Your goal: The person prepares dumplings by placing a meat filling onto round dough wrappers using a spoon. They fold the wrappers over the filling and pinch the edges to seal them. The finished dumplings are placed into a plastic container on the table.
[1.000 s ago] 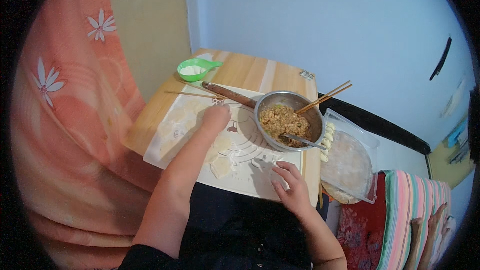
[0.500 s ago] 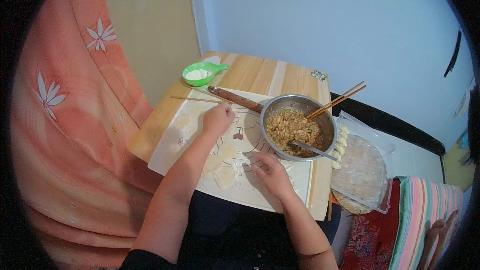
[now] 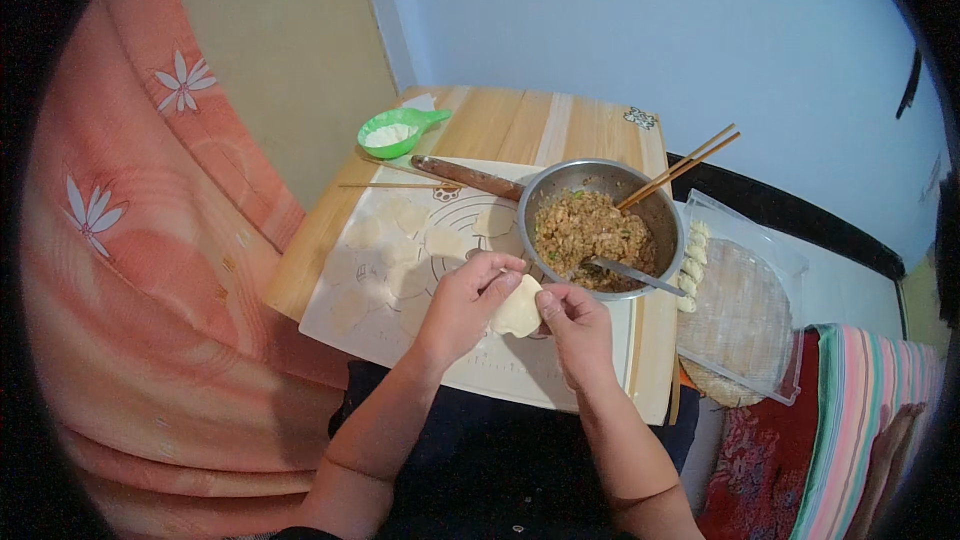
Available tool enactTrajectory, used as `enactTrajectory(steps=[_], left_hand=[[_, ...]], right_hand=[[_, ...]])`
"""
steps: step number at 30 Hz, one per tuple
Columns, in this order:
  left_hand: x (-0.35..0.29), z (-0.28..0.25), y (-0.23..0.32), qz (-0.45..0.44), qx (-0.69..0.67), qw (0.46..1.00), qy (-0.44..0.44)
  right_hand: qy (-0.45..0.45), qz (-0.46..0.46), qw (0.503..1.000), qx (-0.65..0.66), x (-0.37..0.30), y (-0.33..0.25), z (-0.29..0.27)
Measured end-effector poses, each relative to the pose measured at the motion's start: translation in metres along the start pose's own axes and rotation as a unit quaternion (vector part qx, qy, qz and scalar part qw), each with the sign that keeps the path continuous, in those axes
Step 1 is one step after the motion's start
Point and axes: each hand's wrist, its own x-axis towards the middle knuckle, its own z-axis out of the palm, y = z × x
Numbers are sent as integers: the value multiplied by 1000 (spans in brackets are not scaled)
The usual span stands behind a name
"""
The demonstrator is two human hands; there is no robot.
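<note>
Dumpling wrapper point(image 3: 518, 310), a pale round of dough, sits between both hands just above the near edge of the white pastry mat point(image 3: 340, 315). Left hand point(image 3: 465, 300) has its fingers curled over the wrapper's left edge, pinching it. Right hand point(image 3: 575, 325) pinches the right edge between thumb and fingertips. Both hands closed on the dough, meeting in front of the person's body.

Steel bowl point(image 3: 600, 230) of brown minced filling stands just beyond the hands, on the mat's right side; a spoon point(image 3: 635, 275) lies in the filling and a pair of chopsticks point(image 3: 680, 165) leans on the far rim. More flat wrappers point(image 3: 385, 240) lie spread on the mat to the left. Wooden rolling pin point(image 3: 465, 178) lies beyond the bowl; green scoop point(image 3: 395, 132) of flour sits near the counter point(image 3: 520, 125) corner. Finished dumplings point(image 3: 692, 265) line the left edge of a round woven tray point(image 3: 740, 325) to the right.
</note>
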Motion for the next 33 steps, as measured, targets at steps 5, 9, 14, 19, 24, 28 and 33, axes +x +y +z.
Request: enactTrajectory(steps=[5, 9, 14, 19, 24, 28, 33], left_hand=[[-12, 10, -15, -41, -110, 992, -48], [-13, 9, -22, -90, -157, 982, -57], [-18, 12, -21, -97, -209, 973, 20], [-19, 18, -27, -135, -352, 922, -84], [-18, 18, -35, -182, -431, 882, -51], [-14, 8, -32, -148, -451, 880, -19], [-6, 5, -28, -122, -412, 903, -28]], right_hand=[[16, -71, 988, -135, -2, -4, -22], [20, -42, 999, -12, -3, -4, -24], [-51, -84, 995, 17, -15, -16, -14], [-58, -108, 984, -128, -15, -15, -19], [-5, -216, 938, -270, -24, -45, -38], [161, -283, 844, -426, -22, -71, -86], [144, -146, 854, -478, -9, -67, -113]])
